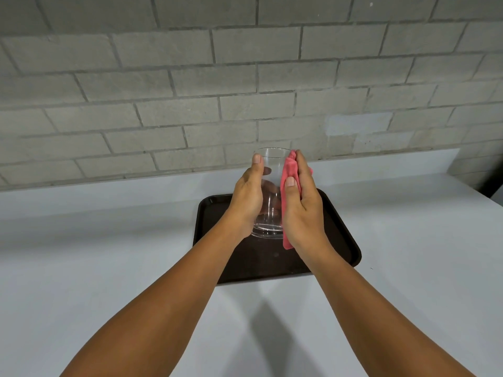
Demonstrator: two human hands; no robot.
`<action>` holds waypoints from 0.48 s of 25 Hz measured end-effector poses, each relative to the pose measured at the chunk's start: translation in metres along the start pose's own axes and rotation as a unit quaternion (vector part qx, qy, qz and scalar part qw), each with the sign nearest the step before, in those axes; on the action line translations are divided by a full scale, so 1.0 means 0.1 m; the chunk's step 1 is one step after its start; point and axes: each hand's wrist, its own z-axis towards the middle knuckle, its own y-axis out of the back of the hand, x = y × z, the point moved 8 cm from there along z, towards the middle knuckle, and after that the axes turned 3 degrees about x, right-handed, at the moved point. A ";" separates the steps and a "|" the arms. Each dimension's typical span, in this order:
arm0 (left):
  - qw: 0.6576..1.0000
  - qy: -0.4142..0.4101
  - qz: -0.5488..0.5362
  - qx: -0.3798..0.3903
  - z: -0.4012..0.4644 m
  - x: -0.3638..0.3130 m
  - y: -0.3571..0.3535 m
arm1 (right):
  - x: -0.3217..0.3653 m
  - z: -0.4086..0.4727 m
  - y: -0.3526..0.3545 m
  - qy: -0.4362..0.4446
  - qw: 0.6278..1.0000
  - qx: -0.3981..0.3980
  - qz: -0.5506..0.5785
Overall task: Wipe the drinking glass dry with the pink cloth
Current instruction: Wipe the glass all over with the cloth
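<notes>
While left hand (246,198) clamps drinking glass (268,191) and right hand (302,208) presses pink cloth (289,170), wet wall could slip onto tray (340,240).

Both bare forearms reaching up from the lower corners, converging at frame centre. Left hand (246,198) curled around the glass (268,191), thumb up along its near side, fingers hidden behind. Right hand (302,205) pressed flat against the glass's right side over the cloth (289,172), thumb pinning it, fingertips pointing up.
</notes>
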 end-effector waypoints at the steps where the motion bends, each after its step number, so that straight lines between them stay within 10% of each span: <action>1: 1.000 0.002 -0.007 0.003 -0.01 0.00 0.00 | -0.01 -0.02 0.00 0.003 1.000 0.002 -0.001; 12: 0.997 0.040 -0.071 0.012 0.02 0.11 -0.01 | -0.05 -0.15 -0.02 0.000 1.000 0.028 -0.010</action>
